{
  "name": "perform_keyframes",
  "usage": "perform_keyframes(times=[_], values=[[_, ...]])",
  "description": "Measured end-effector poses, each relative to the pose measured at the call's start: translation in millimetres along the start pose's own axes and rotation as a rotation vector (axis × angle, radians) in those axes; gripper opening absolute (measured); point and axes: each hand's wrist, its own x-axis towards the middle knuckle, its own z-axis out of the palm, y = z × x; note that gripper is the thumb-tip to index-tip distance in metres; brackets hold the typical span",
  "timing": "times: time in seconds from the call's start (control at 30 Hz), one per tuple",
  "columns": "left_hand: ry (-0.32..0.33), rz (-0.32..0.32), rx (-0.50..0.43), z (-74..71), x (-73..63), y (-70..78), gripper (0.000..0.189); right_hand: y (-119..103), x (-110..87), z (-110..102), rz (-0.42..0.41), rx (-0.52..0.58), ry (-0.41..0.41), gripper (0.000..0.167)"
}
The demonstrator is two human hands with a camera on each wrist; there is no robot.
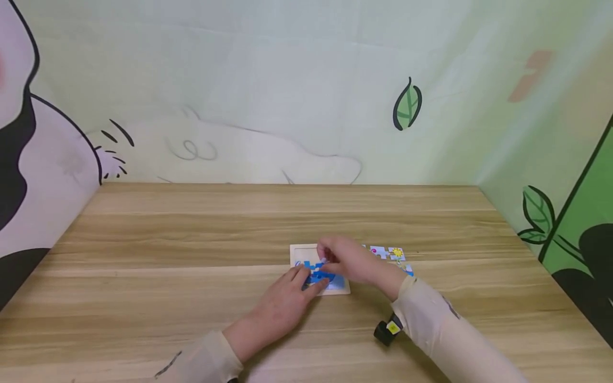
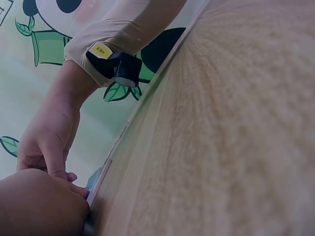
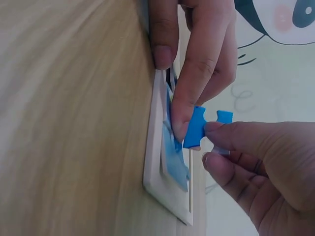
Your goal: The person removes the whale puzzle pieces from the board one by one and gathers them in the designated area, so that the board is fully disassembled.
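Observation:
A small pale wooden puzzle tray [image 1: 293,254] lies on the table with blue jigsaw pieces [image 1: 316,276] inside it. My left hand [image 1: 275,314] rests on the tray, its extended fingers pressing on the pieces. In the right wrist view, my right hand [image 3: 275,167] pinches a blue puzzle piece [image 3: 197,129] between thumb and finger. It holds this piece tilted just over the tray, close beside the left fingertips. The left wrist view shows the right hand [image 2: 51,137] beyond the left one [image 2: 42,204]; the held piece is mostly hidden there.
Several loose puzzle pieces [image 1: 396,253], one with a yellow sun, lie right of the tray, partly behind the right forearm. A black wrist camera [image 1: 388,330] hangs under the right sleeve. A wall with cartoon drawings stands behind the wooden table [image 1: 167,239].

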Motion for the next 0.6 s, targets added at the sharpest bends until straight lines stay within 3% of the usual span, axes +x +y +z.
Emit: perform_keyframes(times=[0.2,0.33,0.6], values=[[0.007,0.000,-0.005,0.7,0.4,0.0,0.043,-2.4,-9.5,-1.4,-0.076,-0.045,0.018,0.019],[-0.025,-0.008,-0.018,-0.9,1.2,0.6,0.044,-5.0,-12.9,-5.7,-0.058,-0.039,0.029,0.016],[-0.024,-0.018,-0.044,-1.2,1.1,-0.1,0.040,0.8,-16.4,-16.4,-0.010,-0.006,0.030,0.012]])
